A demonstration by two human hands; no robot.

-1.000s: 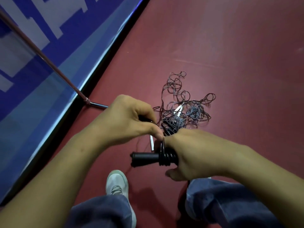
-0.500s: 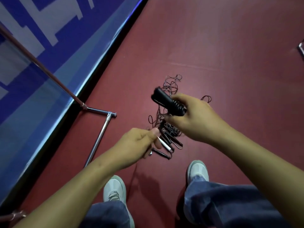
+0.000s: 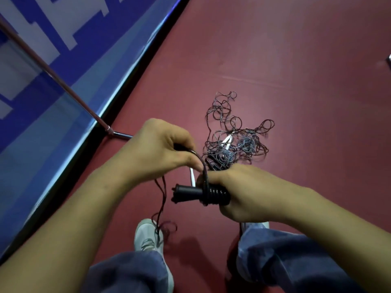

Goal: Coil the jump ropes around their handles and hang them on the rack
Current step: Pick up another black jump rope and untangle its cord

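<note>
My right hand (image 3: 243,193) grips a pair of black jump rope handles (image 3: 186,193), held level and pointing left, with several turns of thin dark cord wound round their right end. My left hand (image 3: 156,153) pinches that cord just above the handles, the cord arching from my fingertips down onto the coil. A loose length of the cord (image 3: 160,208) hangs from my left hand toward my left shoe. A tangled pile of thin ropes (image 3: 232,140) with white handles in it lies on the red floor beyond my hands.
A chrome rack pole (image 3: 53,75) slants down from the upper left to a foot bar (image 3: 121,135) on the floor. A blue and white barrier (image 3: 63,28) runs along the left. My two grey shoes (image 3: 148,235) stand on the floor below.
My right hand brought the handles down from up over the pile to level in front of me. My left hand rose from below to the cord above them. Slack now hangs to my shoe.
</note>
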